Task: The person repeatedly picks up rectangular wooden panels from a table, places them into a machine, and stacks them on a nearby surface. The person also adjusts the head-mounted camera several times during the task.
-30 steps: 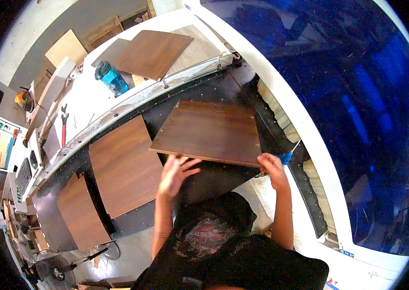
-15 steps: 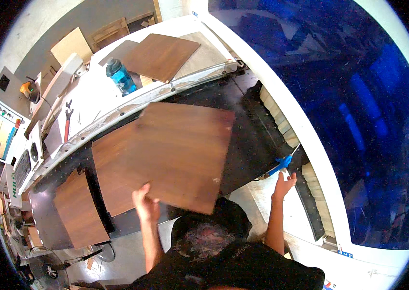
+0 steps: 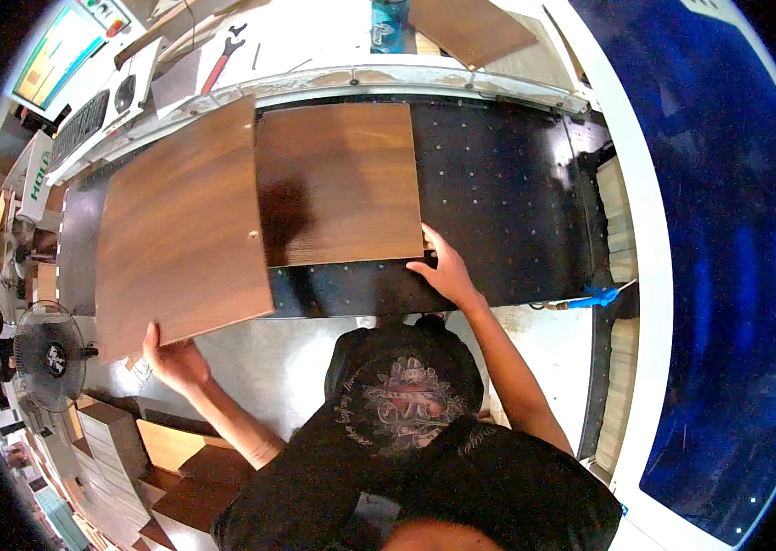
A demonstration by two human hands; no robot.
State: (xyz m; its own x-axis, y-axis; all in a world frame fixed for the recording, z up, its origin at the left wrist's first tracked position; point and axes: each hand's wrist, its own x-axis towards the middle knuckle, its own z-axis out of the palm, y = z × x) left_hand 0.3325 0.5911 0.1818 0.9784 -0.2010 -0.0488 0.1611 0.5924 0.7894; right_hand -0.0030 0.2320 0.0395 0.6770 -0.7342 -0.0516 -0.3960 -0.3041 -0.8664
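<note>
My left hand [image 3: 177, 363] grips the near edge of a large brown wood-grain panel [image 3: 181, 220], thumb on its face. This panel is tilted and raised, overlapping the left part of the black table. Beside it, a second brown wood-grain panel [image 3: 342, 184] lies flat on the dark table bed [image 3: 498, 202], shaded on its left side. My right hand [image 3: 447, 266] is at that panel's near right corner, fingers against the right edge and thumb spread apart below the near edge. Anything under the raised panel is hidden.
A blue air gun [image 3: 594, 297] hangs at the table's right end, beside a machine's blue window [image 3: 727, 275]. Along the far ledge are a red-handled wrench [image 3: 221, 62], a blue bottle [image 3: 389, 28] and a keyboard [image 3: 80, 129]. A fan [image 3: 53, 356] stands at left, near stacked boards [image 3: 112, 441].
My left hand has carried the raised panel leftward, uncovering the panel lying flat. My right hand has moved from beside the air gun to that panel's corner. The view has turned.
</note>
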